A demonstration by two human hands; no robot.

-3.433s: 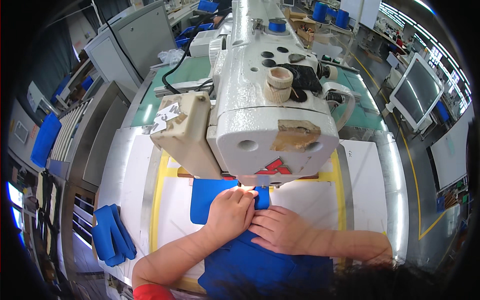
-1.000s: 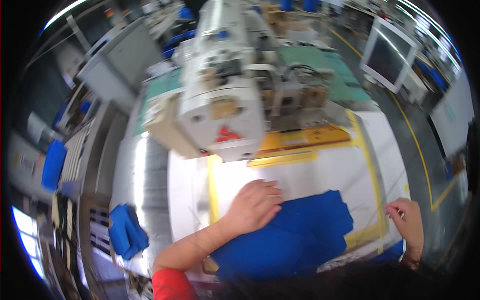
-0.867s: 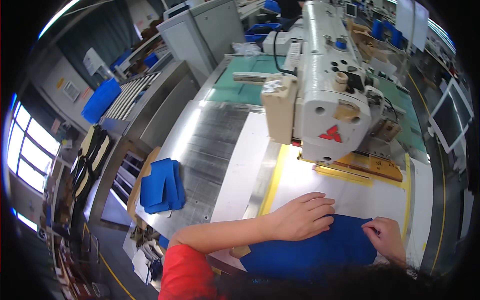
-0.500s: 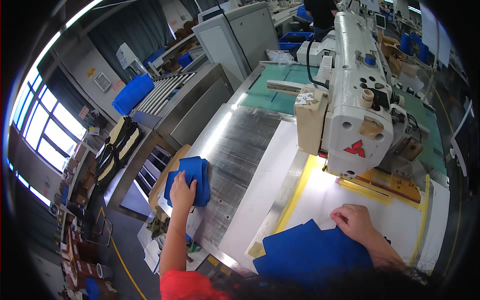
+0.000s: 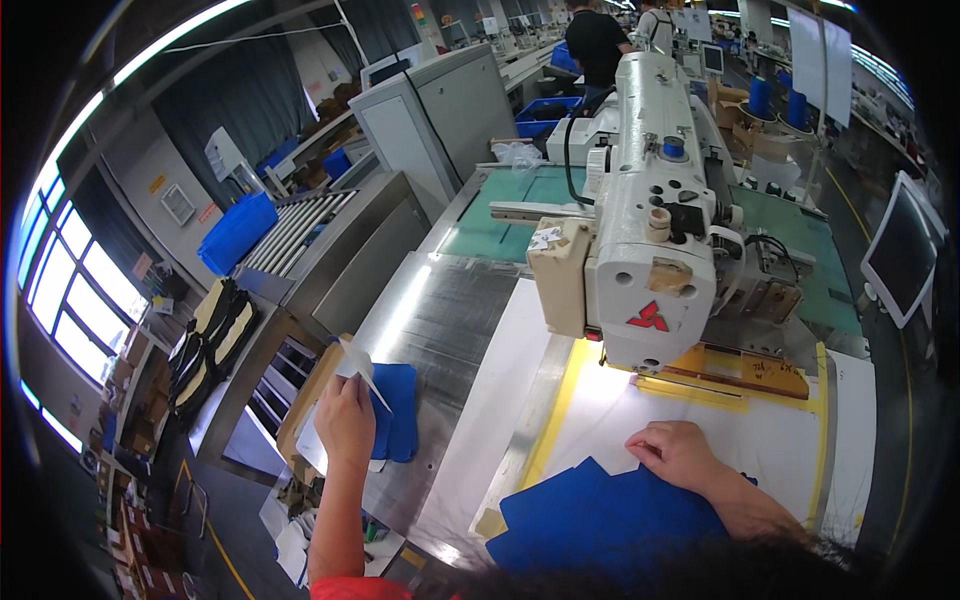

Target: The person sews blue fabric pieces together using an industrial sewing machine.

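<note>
A white sewing machine stands over a metal worktop, and I am on its near side, looking down. Well to the left of the sewing machine and closer to me, my left hand has its fingers drawn together on a thin, pale-faced piece, which bends upward from the hand. Just to the right of that hand, left of the sewing machine, a small stack of blue pieces lies near the left edge of the worktop.

In front of the sewing machine, my right hand is loosely curled, the thumb close to the fingers; I cannot tell whether it has hold of anything. It is over a white sheet framed with yellow tape. Nearer to me, also in front of the sewing machine, overlapping blue fabric lies beside and partly behind my right forearm; its near edge is hidden.

An amber plate sits low at the right side of the sewing machine. Farther right of it is a monitor. Far left of it, a blue bin rests on rollers. Behind it stands a person in a dark top.
</note>
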